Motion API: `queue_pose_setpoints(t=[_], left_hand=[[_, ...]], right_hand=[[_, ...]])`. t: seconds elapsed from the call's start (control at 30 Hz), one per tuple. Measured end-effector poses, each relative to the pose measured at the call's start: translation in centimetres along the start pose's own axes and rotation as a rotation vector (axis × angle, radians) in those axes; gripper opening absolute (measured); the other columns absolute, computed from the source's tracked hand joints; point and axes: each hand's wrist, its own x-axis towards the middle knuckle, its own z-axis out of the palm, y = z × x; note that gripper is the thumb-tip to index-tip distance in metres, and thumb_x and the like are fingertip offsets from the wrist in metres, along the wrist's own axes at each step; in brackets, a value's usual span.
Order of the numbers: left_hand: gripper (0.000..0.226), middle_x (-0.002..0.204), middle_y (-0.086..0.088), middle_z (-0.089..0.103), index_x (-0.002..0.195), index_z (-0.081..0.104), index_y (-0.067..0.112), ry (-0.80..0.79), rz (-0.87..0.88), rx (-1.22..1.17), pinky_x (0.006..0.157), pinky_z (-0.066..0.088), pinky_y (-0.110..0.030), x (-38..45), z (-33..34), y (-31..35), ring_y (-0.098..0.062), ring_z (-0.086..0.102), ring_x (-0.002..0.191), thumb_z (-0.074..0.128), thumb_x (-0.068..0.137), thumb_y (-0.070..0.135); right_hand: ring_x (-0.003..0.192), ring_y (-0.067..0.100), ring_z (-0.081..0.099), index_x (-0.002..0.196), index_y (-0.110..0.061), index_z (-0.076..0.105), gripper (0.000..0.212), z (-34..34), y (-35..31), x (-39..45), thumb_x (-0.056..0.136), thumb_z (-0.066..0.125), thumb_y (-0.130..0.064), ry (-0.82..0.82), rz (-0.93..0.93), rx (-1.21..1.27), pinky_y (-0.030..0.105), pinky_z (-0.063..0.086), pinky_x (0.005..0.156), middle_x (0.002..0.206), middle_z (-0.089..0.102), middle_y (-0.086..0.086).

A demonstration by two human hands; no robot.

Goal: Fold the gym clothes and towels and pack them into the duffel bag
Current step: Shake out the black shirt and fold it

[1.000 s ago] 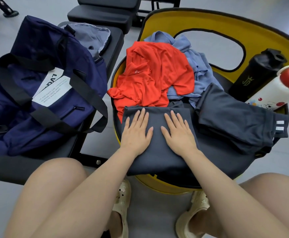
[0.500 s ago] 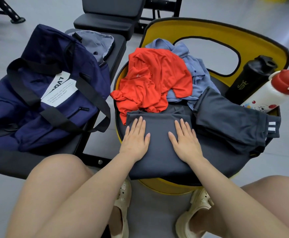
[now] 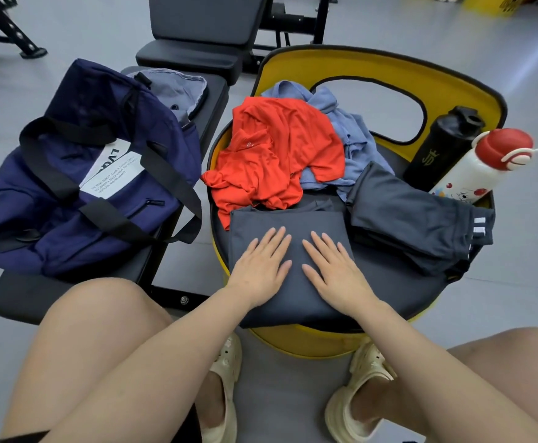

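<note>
- A seated person presses both hands flat on a folded dark grey garment (image 3: 288, 219) that lies at the near edge of a round yellow chair (image 3: 472, 100) with a black seat.
- The left hand (image 3: 261, 263) and the right hand (image 3: 334, 270) lie side by side, a narrow gap between them, fingers straight and spread, gripping nothing.
- Just beyond the folded piece, an orange shirt (image 3: 277, 155) sits crumpled, overlapping a loose light blue garment (image 3: 354, 135) behind it.
- To the right, a second folded dark garment with white stripes (image 3: 417, 225) rests on the seat, its far end hanging over the rim.
- A black bottle (image 3: 440, 145) and a white bottle with a red cap (image 3: 481, 167) lean against the chair back at the right.
- The navy duffel bag (image 3: 69, 193) with black straps sits on a black gym bench (image 3: 69, 289) to the left, well apart from the hands; a grey cloth (image 3: 175, 87) shows at its open far end.
- Bare knees and cream clogs (image 3: 222, 378) frame the bottom of the view.
</note>
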Motion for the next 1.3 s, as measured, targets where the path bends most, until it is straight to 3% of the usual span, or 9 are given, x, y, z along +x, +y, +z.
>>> queue_pose_setpoints(t=[0.2, 0.63, 0.8, 0.87, 0.93, 1.03, 1.17, 1.23, 1.3], left_hand=[[0.066, 0.158, 0.002, -0.019, 0.151, -0.010, 0.024, -0.136, 0.012, 0.147, 0.118, -0.007, -0.038, -0.9, 1.3, -0.3, -0.015, -0.018, 0.145, 0.015, 0.098, 0.056], [0.061, 0.157, -0.003, -0.021, 0.150, -0.013, 0.021, -0.286, 0.025, 0.235, 0.119, 0.005, -0.035, -2.6, -0.4, -0.7, -0.019, -0.015, 0.146, 0.015, 0.102, 0.045], [0.051, 0.160, -0.002, 0.000, 0.152, 0.008, 0.021, -0.133, 0.067, 0.162, 0.116, 0.018, -0.032, -4.4, 0.1, 0.8, -0.021, 0.001, 0.147, 0.026, 0.104, 0.028], [0.050, 0.160, -0.001, 0.005, 0.151, 0.014, 0.022, -0.108, 0.137, 0.134, 0.116, 0.019, -0.031, -5.1, 0.3, 1.2, -0.020, 0.004, 0.147, 0.028, 0.104, 0.031], [0.063, 0.160, -0.003, -0.004, 0.152, 0.006, 0.021, -0.156, 0.198, 0.200, 0.118, 0.011, -0.034, -5.8, 0.9, 1.1, -0.022, -0.004, 0.147, 0.028, 0.100, 0.048], [0.092, 0.155, -0.003, -0.026, 0.149, -0.017, 0.021, -0.248, 0.216, 0.331, 0.118, 0.002, -0.041, -6.5, 1.6, 0.5, -0.025, -0.020, 0.144, 0.038, 0.090, 0.065], [0.099, 0.153, -0.005, -0.033, 0.141, -0.032, 0.022, -0.212, 0.158, 0.387, 0.117, 0.003, -0.044, -6.9, 2.4, 0.7, -0.028, -0.023, 0.143, 0.054, 0.093, 0.029], [0.095, 0.153, -0.004, -0.032, 0.139, -0.033, 0.023, -0.183, 0.161, 0.380, 0.118, 0.005, -0.043, -6.9, 2.7, 0.7, -0.028, -0.022, 0.143, 0.049, 0.092, 0.008], [0.091, 0.154, -0.001, -0.029, 0.145, -0.025, 0.026, -0.192, 0.177, 0.322, 0.118, 0.005, -0.041, -6.9, 2.3, 0.3, -0.025, -0.021, 0.144, 0.044, 0.091, 0.004]], right_hand=[[0.147, 0.011, -0.013, 0.152, -0.035, 0.002, 0.055, 0.8, 0.4, -0.7, 0.102, 0.019, -0.048, -0.044, 0.087, 0.030, 0.029, -0.007, 0.118, 0.160, -0.009, -0.011], [0.148, 0.014, -0.008, 0.153, -0.029, -0.002, 0.055, 0.0, 0.5, -2.6, 0.103, 0.017, -0.044, -0.093, 0.204, 0.052, 0.033, 0.000, 0.120, 0.161, -0.008, -0.004], [0.148, 0.015, 0.000, 0.153, -0.022, 0.011, 0.054, -0.2, 0.3, -3.4, 0.104, 0.021, -0.042, 0.007, 0.054, -0.042, 0.029, -0.001, 0.118, 0.161, 0.002, -0.002], [0.148, 0.015, 0.008, 0.151, -0.023, 0.022, 0.061, -0.4, 0.5, -4.0, 0.099, 0.013, -0.054, 0.031, -0.076, -0.037, 0.023, -0.002, 0.116, 0.160, 0.012, -0.003], [0.148, 0.013, 0.005, 0.151, -0.026, 0.022, 0.082, -0.5, 0.8, -4.8, 0.087, 0.005, -0.073, -0.039, -0.173, -0.030, 0.022, -0.005, 0.114, 0.160, 0.010, -0.006], [0.144, 0.008, -0.014, 0.151, -0.029, -0.002, 0.096, -0.2, 1.4, -5.6, 0.072, 0.015, -0.081, -0.138, -0.231, -0.123, 0.024, -0.012, 0.113, 0.158, -0.010, -0.009], [0.140, 0.009, -0.021, 0.147, -0.028, -0.016, 0.099, 0.1, 1.8, -5.7, 0.085, 0.054, -0.060, -0.155, -0.261, -0.212, 0.028, -0.012, 0.114, 0.152, -0.023, -0.010], [0.142, 0.011, -0.019, 0.144, -0.028, -0.019, 0.094, 0.2, 1.9, -5.7, 0.090, 0.055, -0.052, -0.146, -0.254, -0.241, 0.031, -0.007, 0.118, 0.156, -0.020, -0.007], [0.147, 0.016, -0.013, 0.146, -0.028, -0.017, 0.088, 0.0, 1.8, -5.7, 0.094, 0.050, -0.049, -0.143, -0.250, -0.237, 0.032, -0.005, 0.118, 0.159, -0.015, -0.004]])
